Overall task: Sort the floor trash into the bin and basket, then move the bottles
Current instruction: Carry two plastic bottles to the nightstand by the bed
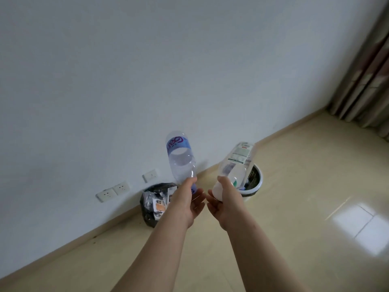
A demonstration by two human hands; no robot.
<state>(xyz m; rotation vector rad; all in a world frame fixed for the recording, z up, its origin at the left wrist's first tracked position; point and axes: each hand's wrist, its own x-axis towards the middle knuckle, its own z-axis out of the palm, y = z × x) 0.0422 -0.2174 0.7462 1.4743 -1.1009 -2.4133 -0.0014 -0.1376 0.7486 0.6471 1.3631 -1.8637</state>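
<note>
Head view showed me two empty-looking plastic bottles held up off the floor, both tipped base-up toward the wall. The blue-label bottle [179, 157] was in my left grip [189, 200], fingers and thumb curled round its neck. The white-label bottle [235, 163] was in my right grip [223, 200], held the same way at the cap end. The two bottles were apart, though the hands were close to each other.

Below and behind them, the bin [147, 209] with its black bag stood against the wall, stuffed with wrappers. The white basket [260, 180] stood just to the right of it. I could not make out what lay inside the basket.

I judged the sorting done and the moving of the bottles to be the step in hand. Thin empty plastic is light and slick, so I thought a firm hold on each neck mattered, or the long bodies would swing. I would also hold the bottles apart and carry them clear of the bin and basket. Their destination was not in view.
</note>
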